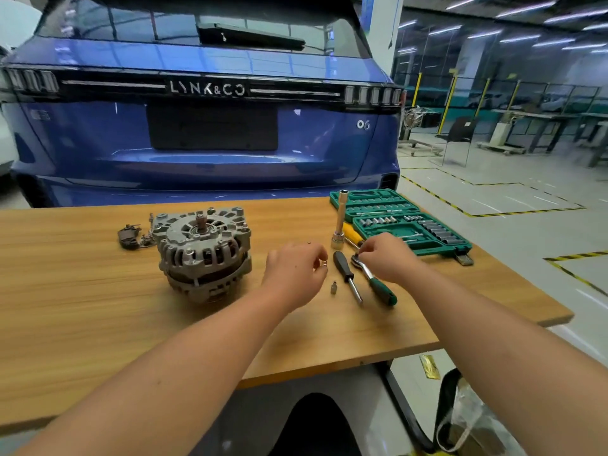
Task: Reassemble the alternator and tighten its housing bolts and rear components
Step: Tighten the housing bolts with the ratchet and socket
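Note:
The grey alternator sits on the wooden table, shaft end up. Loose rear parts lie just left of it. My left hand hovers right of the alternator and pinches a small metal piece at its fingertips. My right hand has its fingers curled on the head of a green-handled ratchet that lies on the table. A black-handled screwdriver and a small socket lie between my hands.
A tall extension with socket stands upright beside a yellow-handled tool. An open green socket set case lies at the table's right rear. A blue car stands close behind the table. The table's right edge drops to the floor.

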A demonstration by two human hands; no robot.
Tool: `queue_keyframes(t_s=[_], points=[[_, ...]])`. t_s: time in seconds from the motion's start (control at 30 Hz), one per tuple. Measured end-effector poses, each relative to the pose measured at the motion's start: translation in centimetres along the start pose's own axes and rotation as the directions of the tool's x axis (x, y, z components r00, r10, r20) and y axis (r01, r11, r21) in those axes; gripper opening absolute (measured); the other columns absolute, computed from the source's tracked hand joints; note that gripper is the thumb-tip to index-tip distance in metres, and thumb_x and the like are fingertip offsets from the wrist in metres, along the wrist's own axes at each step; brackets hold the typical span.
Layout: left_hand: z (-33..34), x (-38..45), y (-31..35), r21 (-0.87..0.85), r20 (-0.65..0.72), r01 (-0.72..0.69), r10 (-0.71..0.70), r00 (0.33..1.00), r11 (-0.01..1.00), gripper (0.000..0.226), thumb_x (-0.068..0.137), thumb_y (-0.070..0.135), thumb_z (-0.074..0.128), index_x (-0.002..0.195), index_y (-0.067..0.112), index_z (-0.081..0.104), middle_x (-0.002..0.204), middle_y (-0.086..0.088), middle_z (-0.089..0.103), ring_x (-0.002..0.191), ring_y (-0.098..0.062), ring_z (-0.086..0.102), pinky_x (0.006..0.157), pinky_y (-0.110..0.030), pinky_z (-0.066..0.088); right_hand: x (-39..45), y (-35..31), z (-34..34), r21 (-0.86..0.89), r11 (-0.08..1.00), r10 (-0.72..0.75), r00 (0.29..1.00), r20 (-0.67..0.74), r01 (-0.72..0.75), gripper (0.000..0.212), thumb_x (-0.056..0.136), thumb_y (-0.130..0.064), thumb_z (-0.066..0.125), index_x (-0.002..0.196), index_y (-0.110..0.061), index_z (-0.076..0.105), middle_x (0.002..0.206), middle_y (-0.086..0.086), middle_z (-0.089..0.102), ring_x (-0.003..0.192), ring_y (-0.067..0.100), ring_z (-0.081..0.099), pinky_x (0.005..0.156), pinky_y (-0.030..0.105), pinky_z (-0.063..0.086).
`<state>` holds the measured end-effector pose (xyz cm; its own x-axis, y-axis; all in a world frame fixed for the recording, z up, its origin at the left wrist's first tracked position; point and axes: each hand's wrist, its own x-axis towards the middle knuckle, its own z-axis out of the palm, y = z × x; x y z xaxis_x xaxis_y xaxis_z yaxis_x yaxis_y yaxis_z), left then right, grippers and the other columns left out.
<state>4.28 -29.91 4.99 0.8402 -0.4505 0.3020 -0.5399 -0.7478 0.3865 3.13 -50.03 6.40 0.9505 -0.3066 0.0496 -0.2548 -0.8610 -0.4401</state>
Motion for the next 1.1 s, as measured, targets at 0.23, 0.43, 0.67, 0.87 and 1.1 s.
queue_keyframes(t_s=[0.23,0.43,0.67,0.87,1.1], points=[[5.2,0.4,-1.3,-0.085,0.212,0.139,-0.118,0.97,0.987,0.031,0.098,0.043,0.059,0.127,0.033,0.06,0.106,0.012,0.066,0.104,-0.015,0.06,0.096,-0.04,0.049,2.4,0.6,2.0,-0.071,0.997,-0.02,0.999,0.049,0.023,0.024,0.093,-0.018,0.058,0.11,-0.017,0.074,0.097,0.003,0.069,0.084,0.018,0.063,0.068,0.032,0.057],[6.7,1.6,-2.4,-0.184,0.134,0.204,-0.181,0.974,0.962,0.028,0.095,0.024,0.058,0.122,0.027,0.063,0.092,0.013,0.06,0.096,-0.015,0.058,0.081,-0.031,0.046,4.0,-0.2,4.6,-0.124,0.992,0.013,1.0,0.012,-0.011,0.019,0.093,-0.027,0.058,0.101,-0.014,0.07,0.087,0.002,0.064,0.076,0.018,0.062,0.071,0.037,0.061],[7.7,3.9,-3.3,-0.248,0.045,0.329,-0.328,0.944,0.911,0.019,0.096,0.032,0.058,0.115,0.03,0.06,0.086,0.016,0.061,0.09,-0.013,0.057,0.072,-0.031,0.041,5.1,-0.6,5.6,-0.183,0.983,0.031,0.999,0.041,-0.023,0.014,0.089,-0.028,0.065,0.083,-0.018,0.058,0.082,0.003,0.061,0.073,0.017,0.058,0.058,0.03,0.049],[8.4,5.0,-3.6,-0.256,0.039,0.328,-0.33,0.943,0.909,0.009,0.094,0.048,0.057,0.1,0.043,0.055,0.084,0.02,0.062,0.093,-0.011,0.059,0.084,-0.038,0.046,5.2,-0.2,5.1,0.091,0.994,0.057,0.998,-0.012,-0.056,0.026,0.082,-0.03,0.072,0.086,-0.014,0.053,0.081,0.004,0.066,0.071,0.019,0.067,0.06,0.032,0.055],[8.3,4.8,-3.2,-0.123,0.051,0.249,-0.244,0.968,0.961,0.02,0.093,0.059,0.054,0.102,0.043,0.061,0.091,0.017,0.06,0.099,-0.014,0.053,0.081,-0.038,0.035,5.1,-2.1,2.8,0.712,0.701,0.07,0.988,-0.137,0.048,0.011,0.086,-0.018,0.06,0.09,-0.026,0.068,0.075,0.004,0.07,0.054,0.008,0.065,0.051,0.029,0.057]])
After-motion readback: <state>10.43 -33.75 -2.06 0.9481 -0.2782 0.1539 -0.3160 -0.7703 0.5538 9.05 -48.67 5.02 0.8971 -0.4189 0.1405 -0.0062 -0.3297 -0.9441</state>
